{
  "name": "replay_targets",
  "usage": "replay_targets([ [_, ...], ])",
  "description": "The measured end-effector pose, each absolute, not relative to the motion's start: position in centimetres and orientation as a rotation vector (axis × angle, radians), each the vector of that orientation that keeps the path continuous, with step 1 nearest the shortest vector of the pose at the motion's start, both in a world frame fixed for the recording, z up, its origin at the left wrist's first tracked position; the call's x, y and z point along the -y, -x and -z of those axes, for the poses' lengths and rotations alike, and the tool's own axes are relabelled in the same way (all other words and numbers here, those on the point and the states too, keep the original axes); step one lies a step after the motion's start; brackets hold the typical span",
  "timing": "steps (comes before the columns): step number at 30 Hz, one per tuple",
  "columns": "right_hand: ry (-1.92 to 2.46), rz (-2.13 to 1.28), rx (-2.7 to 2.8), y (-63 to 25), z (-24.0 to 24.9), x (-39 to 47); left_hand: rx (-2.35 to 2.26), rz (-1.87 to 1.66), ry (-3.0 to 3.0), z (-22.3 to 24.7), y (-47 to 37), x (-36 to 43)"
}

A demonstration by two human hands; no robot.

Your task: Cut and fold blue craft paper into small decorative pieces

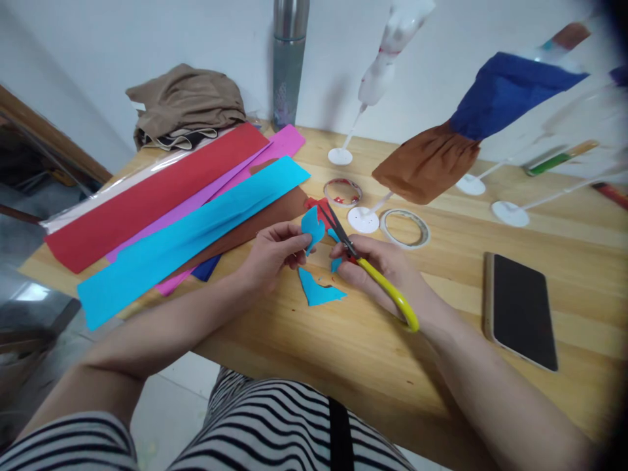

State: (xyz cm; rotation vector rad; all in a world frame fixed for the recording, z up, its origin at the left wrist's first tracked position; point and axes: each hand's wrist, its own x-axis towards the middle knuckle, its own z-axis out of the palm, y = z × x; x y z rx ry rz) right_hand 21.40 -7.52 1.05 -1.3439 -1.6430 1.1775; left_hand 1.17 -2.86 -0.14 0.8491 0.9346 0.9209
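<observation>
Between the thumb and fingers of my left hand (279, 252) is a small cut piece of blue paper (313, 229). My right hand (385, 268) is closed on scissors (387, 288) with yellow handles; their dark blades are parted and point up and left, close beside the blue piece. A blue scrap (318, 290) with a curved cut edge lies on the table below my hands. Red scraps (321, 212) lie behind the blades. Another bit of blue shows by my right fingertips.
Long strips of blue (196, 239), red (157, 196), pink and brown paper lie left, near a brown cloth (189, 101) and a bottle (288, 72). Tape rings (405, 228), a phone (523, 311) and stands with white bases, one with a blue-and-brown dress (471, 124), occupy the right.
</observation>
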Motion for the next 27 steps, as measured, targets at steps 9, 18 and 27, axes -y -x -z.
replay_targets([
  [9, 1.34, -1.328, 1.634, -20.7, -2.1, 8.2, -0.955, -1.003, -0.839, 0.3, -1.1, 2.7],
  [18, 1.377, -1.157, 1.327, -20.5, -2.0, 7.0, -0.958, -0.991, -0.935, 0.0, -1.2, 2.9],
  [27, 1.291, -1.26, 1.196, -20.0, -2.2, 6.9, -0.864, -0.754, -1.145, 0.2, -1.0, 3.2],
])
